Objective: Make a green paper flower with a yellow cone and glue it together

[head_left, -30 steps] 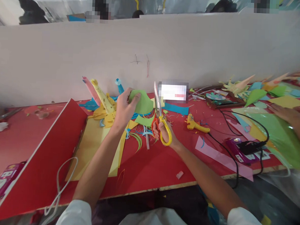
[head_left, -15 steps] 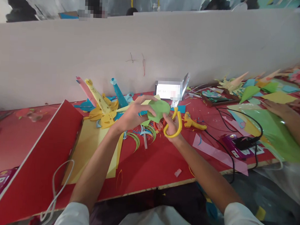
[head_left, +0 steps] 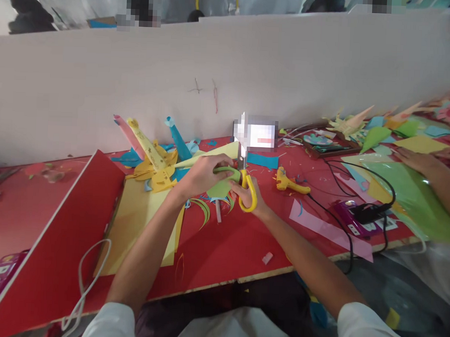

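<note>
My left hand (head_left: 206,173) pinches a piece of green paper (head_left: 220,189), which is bent along its upper edge. My right hand (head_left: 254,195) holds yellow-handled scissors (head_left: 251,192), with the blades pointing up and away from me, and its fingertips touch the paper's right side. Beneath the hands lie curved green paper strips (head_left: 202,212) and other small cuttings on the red table (head_left: 221,258). A blue paper strip (head_left: 262,160) is just beyond the scissors.
Yellow sheets (head_left: 136,224) lie left, beside a red upright divider (head_left: 61,251). Rolled paper cones (head_left: 177,139) stand behind them. A yellow glue gun (head_left: 291,184) with its black cable sits right, near a pink strip (head_left: 326,230) and another person's hand (head_left: 415,162). A lit screen (head_left: 261,135) leans on the wall.
The green paper has turned from facing me to a tilted, bent position and sits slightly lower. The scissors have moved left, their blades swinging from up-right to nearly straight ahead.
</note>
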The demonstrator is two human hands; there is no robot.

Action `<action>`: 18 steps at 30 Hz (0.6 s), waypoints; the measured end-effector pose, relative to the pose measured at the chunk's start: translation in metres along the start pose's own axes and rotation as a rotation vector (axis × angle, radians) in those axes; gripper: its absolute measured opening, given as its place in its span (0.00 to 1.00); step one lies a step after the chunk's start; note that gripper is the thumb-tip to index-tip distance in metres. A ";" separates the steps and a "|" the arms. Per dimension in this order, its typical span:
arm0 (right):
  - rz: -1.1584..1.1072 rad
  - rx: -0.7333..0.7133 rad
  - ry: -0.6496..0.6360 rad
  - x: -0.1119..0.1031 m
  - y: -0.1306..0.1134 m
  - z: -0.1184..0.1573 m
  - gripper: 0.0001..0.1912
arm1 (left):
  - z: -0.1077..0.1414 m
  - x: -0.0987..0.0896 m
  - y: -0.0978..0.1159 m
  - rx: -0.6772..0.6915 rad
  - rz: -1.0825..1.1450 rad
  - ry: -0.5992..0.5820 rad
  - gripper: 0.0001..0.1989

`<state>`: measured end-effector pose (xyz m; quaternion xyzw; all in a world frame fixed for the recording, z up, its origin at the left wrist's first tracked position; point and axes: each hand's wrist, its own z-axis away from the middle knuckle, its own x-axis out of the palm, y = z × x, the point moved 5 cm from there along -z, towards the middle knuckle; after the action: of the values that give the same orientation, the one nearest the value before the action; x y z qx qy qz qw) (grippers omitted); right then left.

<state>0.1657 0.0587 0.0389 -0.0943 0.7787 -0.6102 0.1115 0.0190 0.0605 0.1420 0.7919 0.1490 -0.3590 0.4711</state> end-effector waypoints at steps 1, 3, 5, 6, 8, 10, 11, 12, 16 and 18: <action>-0.014 -0.013 -0.027 0.002 -0.001 0.001 0.34 | 0.000 0.000 -0.001 0.003 -0.014 -0.004 0.06; -0.078 -0.023 -0.084 0.007 -0.002 0.002 0.39 | -0.001 -0.004 -0.003 0.012 -0.029 0.030 0.04; -0.138 -0.011 -0.148 0.012 0.000 0.002 0.43 | -0.002 -0.013 -0.007 0.003 -0.029 0.129 0.04; -0.152 -0.005 -0.180 0.015 0.002 0.002 0.44 | -0.001 -0.019 -0.009 -0.009 -0.025 0.191 0.04; -0.157 -0.006 -0.228 0.020 0.005 0.003 0.46 | 0.000 -0.029 -0.014 -0.027 -0.001 0.318 0.04; -0.154 -0.011 -0.249 0.023 0.008 0.003 0.46 | 0.003 -0.038 -0.016 -0.035 0.044 0.427 0.03; -0.151 -0.005 -0.258 0.025 0.010 0.003 0.46 | 0.004 -0.042 -0.017 -0.040 0.065 0.472 0.04; -0.144 0.005 -0.266 0.025 0.011 0.004 0.45 | 0.006 -0.045 -0.018 -0.045 0.081 0.514 0.04; -0.056 -0.008 -0.282 0.023 0.011 0.007 0.43 | 0.011 -0.056 -0.017 -0.052 0.084 0.637 0.06; -0.007 -0.033 -0.283 0.021 0.012 0.007 0.42 | 0.013 -0.059 -0.015 -0.053 0.070 0.676 0.06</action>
<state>0.1479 0.0490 0.0239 -0.1840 0.7649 -0.5783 0.2162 -0.0367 0.0635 0.1703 0.8580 0.2788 -0.0559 0.4277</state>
